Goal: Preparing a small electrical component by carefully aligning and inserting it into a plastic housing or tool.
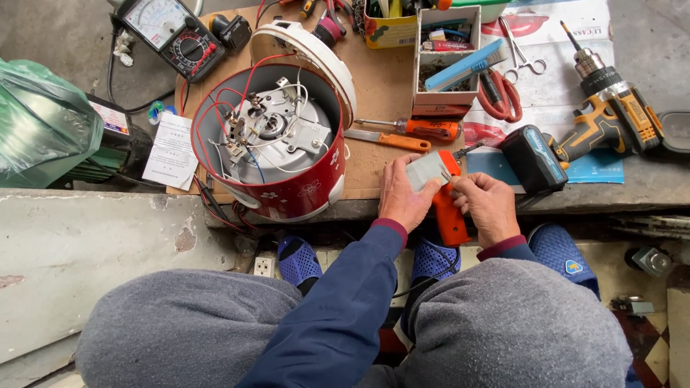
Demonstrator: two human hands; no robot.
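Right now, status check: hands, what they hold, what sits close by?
Left hand and right hand both gripping orange soldering gun. Opened red cooker left of them. Cordless drill right, screwdrivers just ahead.

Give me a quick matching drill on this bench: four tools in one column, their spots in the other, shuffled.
1. cordless drill
2. multimeter
3. red cooker shell
4. orange soldering gun

A. top left corner
B. between both hands
C. far right, on the printed sheet
D. left of the hands, wiring exposed

Pairs: 1-C, 2-A, 3-D, 4-B
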